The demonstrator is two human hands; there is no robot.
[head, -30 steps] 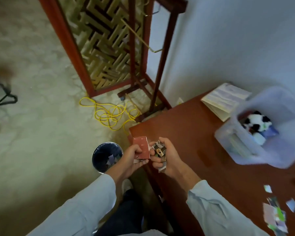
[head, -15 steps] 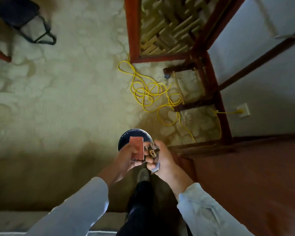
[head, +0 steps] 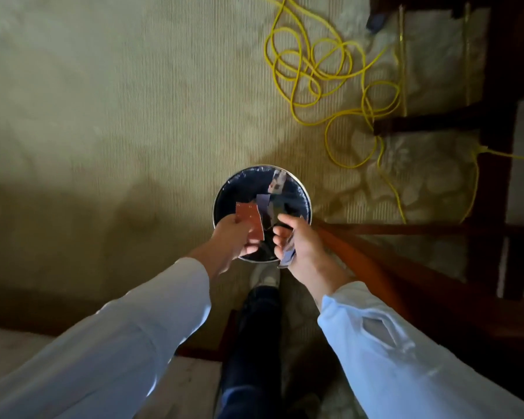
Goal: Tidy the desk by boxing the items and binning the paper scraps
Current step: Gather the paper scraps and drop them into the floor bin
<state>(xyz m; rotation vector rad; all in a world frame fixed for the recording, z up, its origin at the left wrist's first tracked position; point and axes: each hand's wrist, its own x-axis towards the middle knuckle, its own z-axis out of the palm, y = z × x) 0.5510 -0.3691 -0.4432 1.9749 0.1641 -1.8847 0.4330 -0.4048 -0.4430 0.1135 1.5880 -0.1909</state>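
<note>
The left hand (head: 235,234) pinches a red scrap (head: 250,220) between thumb and curled fingers. It is a stiff, roughly rectangular piece with a torn, jagged right edge. The right hand (head: 297,240), just beside the left, has its fingers curled round a bundle (head: 288,256) of thin bluish-grey scraps. The bundle pokes out below the palm, and the thumb and forefinger are slightly parted above it.

Both hands are over the near rim of the bin (head: 308,201), a round can with a thin shiny metal rim. Its dark, crinkled plastic liner (head: 233,192) is glossy. Beyond the fingertips, a purple scrap (head: 262,201) and a pale scrap (head: 277,181) show against the liner. Whether they lie there or are falling cannot be told.

Under the bin is a beige carpet (head: 103,116), finely ribbed, with a faint leafy pattern to the right. Far beyond the right hand a thin yellow cable (head: 324,71) lies in loose loops. It runs toward a dark red-brown wooden frame (head: 496,116) of straight bars. A smooth orange-brown wooden edge (head: 360,261) slants just right of the right hand. Pale, soft sleeves (head: 133,328) cover both arms, and a light shoe (head: 265,276) shows below the hands.
</note>
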